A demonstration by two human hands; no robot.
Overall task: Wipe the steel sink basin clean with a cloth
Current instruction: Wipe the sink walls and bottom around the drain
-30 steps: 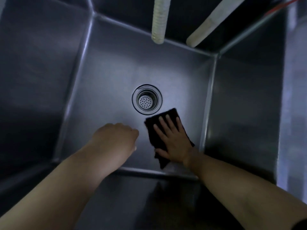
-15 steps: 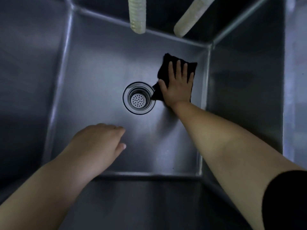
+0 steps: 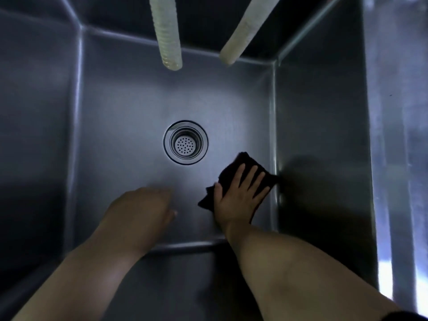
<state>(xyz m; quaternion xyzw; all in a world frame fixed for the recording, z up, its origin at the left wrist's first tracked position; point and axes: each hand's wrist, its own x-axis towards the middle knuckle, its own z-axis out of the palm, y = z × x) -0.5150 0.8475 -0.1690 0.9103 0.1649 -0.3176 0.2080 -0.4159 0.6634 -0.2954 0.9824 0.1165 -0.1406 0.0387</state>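
Forearms reaching down into steel sink basin (image 3: 120, 107) from the near edge. Left hand (image 3: 143, 212) nearest, hovering over the basin floor near-left of the drain (image 3: 185, 142), fingers loosely curled, holding nothing. Right hand (image 3: 238, 195) spread flat, fingers straight, pressing black cloth (image 3: 245, 165) onto the floor near-right of the drain, cloth's edge touching the right wall. Beyond the drain, two pale hoses (image 3: 166, 31) hanging over the far wall.
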